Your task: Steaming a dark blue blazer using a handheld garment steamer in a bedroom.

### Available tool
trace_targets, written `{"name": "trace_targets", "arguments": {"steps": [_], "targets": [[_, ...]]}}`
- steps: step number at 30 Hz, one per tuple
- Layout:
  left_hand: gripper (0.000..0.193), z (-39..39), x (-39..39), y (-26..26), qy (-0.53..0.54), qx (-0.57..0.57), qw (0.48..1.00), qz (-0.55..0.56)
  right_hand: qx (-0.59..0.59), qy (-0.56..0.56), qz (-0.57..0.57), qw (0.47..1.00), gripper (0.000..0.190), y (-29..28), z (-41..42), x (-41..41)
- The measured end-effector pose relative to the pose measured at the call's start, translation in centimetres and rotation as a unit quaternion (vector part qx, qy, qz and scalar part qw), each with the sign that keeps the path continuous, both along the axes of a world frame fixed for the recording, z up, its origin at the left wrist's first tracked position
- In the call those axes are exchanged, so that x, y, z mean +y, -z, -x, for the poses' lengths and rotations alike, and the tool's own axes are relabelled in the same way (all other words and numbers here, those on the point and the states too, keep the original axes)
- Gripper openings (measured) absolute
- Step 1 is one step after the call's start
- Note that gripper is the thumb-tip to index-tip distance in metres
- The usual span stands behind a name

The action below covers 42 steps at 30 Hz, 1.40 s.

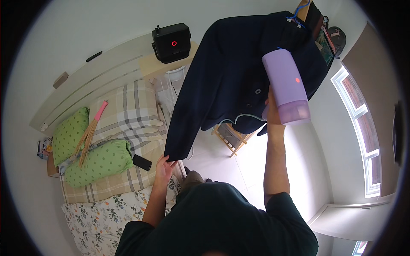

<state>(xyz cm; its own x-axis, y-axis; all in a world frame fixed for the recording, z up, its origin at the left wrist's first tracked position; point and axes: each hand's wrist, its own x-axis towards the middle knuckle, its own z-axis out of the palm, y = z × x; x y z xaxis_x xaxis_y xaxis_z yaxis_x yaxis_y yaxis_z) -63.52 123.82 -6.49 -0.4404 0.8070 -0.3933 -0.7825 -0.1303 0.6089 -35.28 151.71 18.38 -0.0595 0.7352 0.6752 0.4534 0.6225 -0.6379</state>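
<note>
A dark navy jacket (237, 73) with buttons hangs from a blue hanger (296, 19) at the upper right. My left hand (165, 168) pinches the cuff of its long sleeve and holds the sleeve out to the left. In my right hand (274, 107) is a lilac handheld garment steamer (285, 80) with a translucent lower tank and a red light, held up in front of the jacket's body. The steamer hides most of my right fingers and part of the jacket. A pale cord (246, 115) curves below the jacket, beside the steamer.
To the left is a bed with plaid pillows (128, 108), green dotted pillows (99, 164), a pink-handled broom (101, 112) and a black phone (142, 162). A black box-shaped device (171, 43) stands on a shelf. A wooden-framed rack (232, 137) is below the jacket; bags (336, 40) hang at right.
</note>
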Motion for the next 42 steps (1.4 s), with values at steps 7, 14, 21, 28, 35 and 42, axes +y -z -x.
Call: {"name": "trace_targets", "arguments": {"steps": [7, 14, 21, 28, 35, 42], "targets": [[0.027, 0.0, 0.5, 0.7, 0.004, -0.009, 1.0, -0.005, -0.117, 0.003, -0.09, 0.989, 0.025, 11.4, -0.6, 0.1], [0.033, 0.4, 0.8, 2.2, 0.031, -0.05, 0.998, -0.031, -0.258, 0.021, 0.003, 0.966, 0.042, 26.2, 0.4, -4.1], [0.034, 0.3, 0.3, 2.4, 0.042, -0.057, 0.997, -0.007, -0.108, -0.014, 0.275, 0.955, 0.04, 26.5, -1.6, -8.2], [0.035, 0.3, 0.7, 1.8, 0.034, -0.065, 0.997, 0.015, -0.198, 0.069, -0.065, 0.976, 0.041, 19.2, -2.6, -2.3], [0.032, 0.0, 1.4, 1.0, 0.035, -0.039, 0.999, 0.003, 0.003, 0.003, -0.008, 1.0, 0.021, 2.0, -5.0, -1.1], [0.03, 0.5, 1.0, 1.3, 0.043, -0.044, 0.998, -0.012, -0.315, 0.126, -0.249, 0.907, 0.037, 11.4, -2.8, 1.1]]}}
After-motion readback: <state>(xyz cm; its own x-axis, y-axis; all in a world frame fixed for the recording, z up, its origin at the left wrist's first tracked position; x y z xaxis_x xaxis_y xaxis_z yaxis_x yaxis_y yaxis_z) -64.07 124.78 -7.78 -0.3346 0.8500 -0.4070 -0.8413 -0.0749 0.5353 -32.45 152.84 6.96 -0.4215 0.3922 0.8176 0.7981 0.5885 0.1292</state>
